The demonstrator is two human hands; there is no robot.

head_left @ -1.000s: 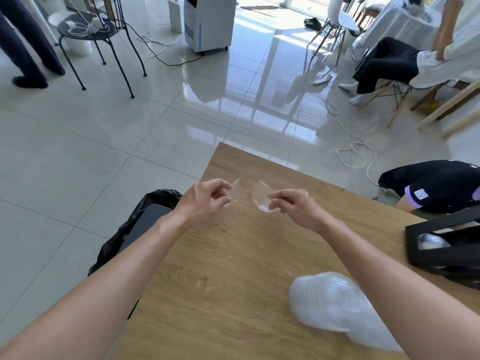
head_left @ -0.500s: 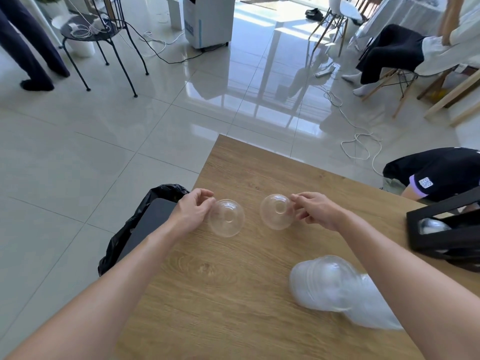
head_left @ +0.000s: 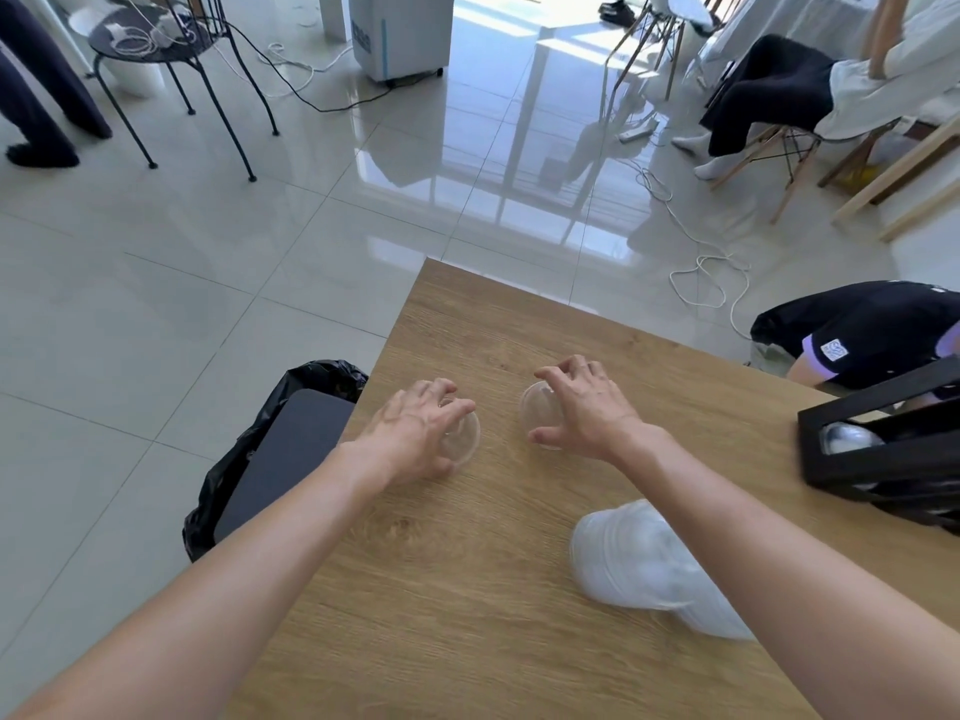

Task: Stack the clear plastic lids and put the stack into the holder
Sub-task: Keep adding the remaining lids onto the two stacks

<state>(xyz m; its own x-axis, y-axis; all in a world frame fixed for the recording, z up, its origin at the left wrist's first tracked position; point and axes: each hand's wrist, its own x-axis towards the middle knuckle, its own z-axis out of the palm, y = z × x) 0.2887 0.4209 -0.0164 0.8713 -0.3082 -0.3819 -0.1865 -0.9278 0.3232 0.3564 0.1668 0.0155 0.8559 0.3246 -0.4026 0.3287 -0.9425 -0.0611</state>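
- My left hand (head_left: 415, 433) spreads over one clear lid (head_left: 462, 439) and my right hand (head_left: 582, 407) over the other lid (head_left: 537, 413); both lie on the surface (head_left: 467, 589), side by side but apart.
- Each grip is curled loosely; whether it is actually clamped on a lid I cannot tell.
- Risk, I judge: these slick lids could skid or flip, or nest crooked.
- The lids lie flat, round, with no long axis.
- The holder (head_left: 883, 439) sits far right, and bagged lids (head_left: 639, 558) lie nearer me.

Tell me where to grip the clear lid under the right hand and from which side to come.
Grip the lid by its round rim, from above, fingers spread across opposite edges. It lies flat on the table, so the rim is the only part that offers purchase; the right hand already arches over it.
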